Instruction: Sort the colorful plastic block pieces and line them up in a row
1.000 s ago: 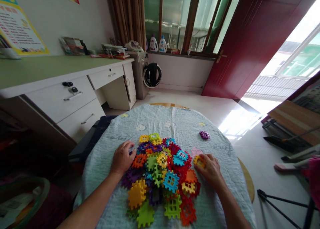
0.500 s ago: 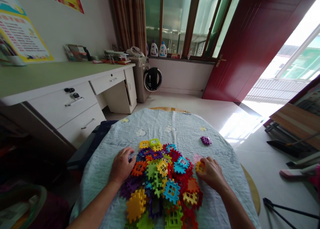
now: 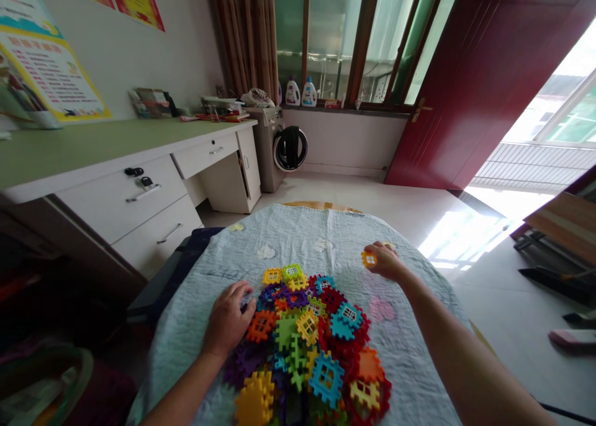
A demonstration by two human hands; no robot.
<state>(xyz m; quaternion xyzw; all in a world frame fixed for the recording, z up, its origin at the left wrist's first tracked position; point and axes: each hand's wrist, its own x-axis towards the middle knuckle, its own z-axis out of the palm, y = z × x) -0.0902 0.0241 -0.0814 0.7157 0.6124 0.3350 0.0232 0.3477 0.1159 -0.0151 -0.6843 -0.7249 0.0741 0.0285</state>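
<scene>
My right hand (image 3: 385, 261) is raised over the far right of the quilted pale blue tablecloth (image 3: 326, 243), pinching a small yellow-orange plastic interlocking block (image 3: 369, 259) at its fingertips. My left hand (image 3: 226, 322) rests on the left edge of a heaped pile of multicoloured square interlocking blocks (image 3: 307, 345), its fingertips touching the pieces and nothing visibly held. The pile has red, blue, green, yellow, orange and purple pieces, and its near end runs out of view.
The cloth covers a round wooden table and has pale appliqué shapes, including a pink one (image 3: 382, 309). A white desk with a green top (image 3: 93, 146) stands at left, a washing machine (image 3: 269, 146) lies beyond it, and a dark red door (image 3: 447, 84) stands at right.
My right hand has lifted from the pile's right side and moved farther away across the cloth with the small block. The purple block on the cloth no longer shows. My left hand has stayed in place.
</scene>
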